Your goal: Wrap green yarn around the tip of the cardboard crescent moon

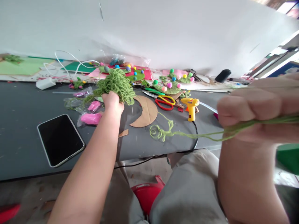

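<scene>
Hands: two, left hand (113,101) and right hand (251,105)
Green yarn bundle (116,82): one, upper centre
Loose yarn tangle (161,133): one
Cardboard crescent (150,111): one
Tablet (60,140): one
Glue gun (191,109): one
Scissors (164,107): probably two pairs, handles overlapping
Pompoms (169,85): over ten

You are sitting at what looks like a craft workspace, judging by the glue gun (192,109) right of centre, scissors (161,99) and cut cardboard (150,112) mid-frame, green yarn (116,84) left of centre, and pom-poms (169,85) along the upper middle.
</scene>
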